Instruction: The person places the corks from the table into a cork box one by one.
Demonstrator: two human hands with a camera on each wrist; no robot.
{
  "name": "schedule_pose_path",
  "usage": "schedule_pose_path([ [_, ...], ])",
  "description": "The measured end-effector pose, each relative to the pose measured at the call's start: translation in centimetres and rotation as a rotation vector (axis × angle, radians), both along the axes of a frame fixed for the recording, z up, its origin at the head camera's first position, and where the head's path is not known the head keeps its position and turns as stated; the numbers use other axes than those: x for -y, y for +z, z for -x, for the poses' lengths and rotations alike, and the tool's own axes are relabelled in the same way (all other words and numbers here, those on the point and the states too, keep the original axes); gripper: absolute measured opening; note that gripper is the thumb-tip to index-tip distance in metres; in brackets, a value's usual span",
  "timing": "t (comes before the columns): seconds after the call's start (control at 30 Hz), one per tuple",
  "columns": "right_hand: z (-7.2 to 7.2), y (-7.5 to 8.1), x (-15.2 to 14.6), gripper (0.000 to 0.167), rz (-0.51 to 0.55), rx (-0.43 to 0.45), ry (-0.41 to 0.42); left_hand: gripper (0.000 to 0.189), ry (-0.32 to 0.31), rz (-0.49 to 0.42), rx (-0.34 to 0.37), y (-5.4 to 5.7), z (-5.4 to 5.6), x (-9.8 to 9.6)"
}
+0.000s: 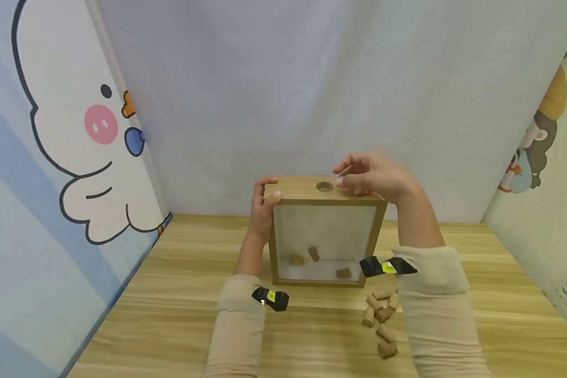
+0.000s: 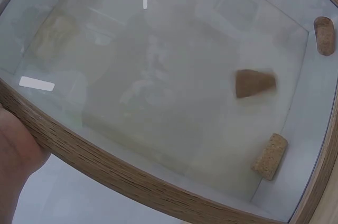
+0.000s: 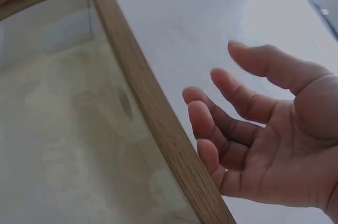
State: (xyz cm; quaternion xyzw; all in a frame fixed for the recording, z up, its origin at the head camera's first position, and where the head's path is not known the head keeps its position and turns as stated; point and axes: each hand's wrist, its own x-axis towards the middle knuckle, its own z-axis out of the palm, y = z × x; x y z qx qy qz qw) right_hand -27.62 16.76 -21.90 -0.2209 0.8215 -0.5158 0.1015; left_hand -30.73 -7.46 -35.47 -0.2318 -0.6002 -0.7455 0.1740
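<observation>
A wooden shadow box (image 1: 293, 189) with a clear front stands upright on the table, a round hole (image 1: 324, 186) in its top. My left hand (image 1: 263, 207) grips its upper left corner, thumb in front. Just right of the hole, over the top edge, is my right hand (image 1: 375, 176), its fingers loosely bent; the right wrist view shows the palm (image 3: 285, 150) empty. Inside the box, two corks lie on the floor, one on the left (image 1: 296, 260) and one on the right (image 1: 343, 273). A third cork (image 2: 255, 83), blurred in the left wrist view, appears above the floor between them.
Several loose corks (image 1: 384, 314) lie on the wood-grain table (image 1: 170, 315) in front of the box's right side, beside the right forearm. A pale curtain (image 1: 264, 105) hangs behind the box. Printed cartoon panels (image 1: 71, 131) stand at the left and right.
</observation>
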Motion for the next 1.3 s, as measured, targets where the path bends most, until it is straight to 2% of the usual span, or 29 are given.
schedule_pose_path([
  [0.1, -2.2, -1.2, -1.0, 0.033, 0.045, -0.132, 0.069, 0.045, -0.016, -0.014, 0.008, 0.1, 0.1, 0.1],
  [0.2, -3.8, -2.4, -1.7, 0.035, 0.069, -0.198, 0.124, 0.045, -0.03, -0.024, 0.011, 0.1, 0.2, 0.3],
  [0.33, -5.2, -4.0, -2.4, 0.036, 0.066, -0.202, 0.133, 0.046, -0.035, -0.022, 0.017, 0.0, 0.2, 0.5],
  [0.6, -6.6, -7.0, -3.7, 0.036, -0.007, -0.233, 0.078, 0.039, -0.035, -0.039, -0.003, 0.2, 0.1, 0.8],
  [0.8, -7.5, -9.5, -4.7, 0.035, 0.04, -0.212, 0.061, 0.035, -0.045, -0.044, -0.006, 0.2, 0.0, 0.8],
  [1.0, -8.2, -11.8, -5.8, 0.036, 0.074, -0.169, 0.053, 0.034, -0.004, -0.013, -0.017, 0.2, -0.1, 1.1],
  [1.3, -9.0, -14.9, -7.7, 0.038, 0.028, -0.066, -0.006, 0.042, 0.013, 0.019, -0.042, 0.3, -0.1, 1.3],
])
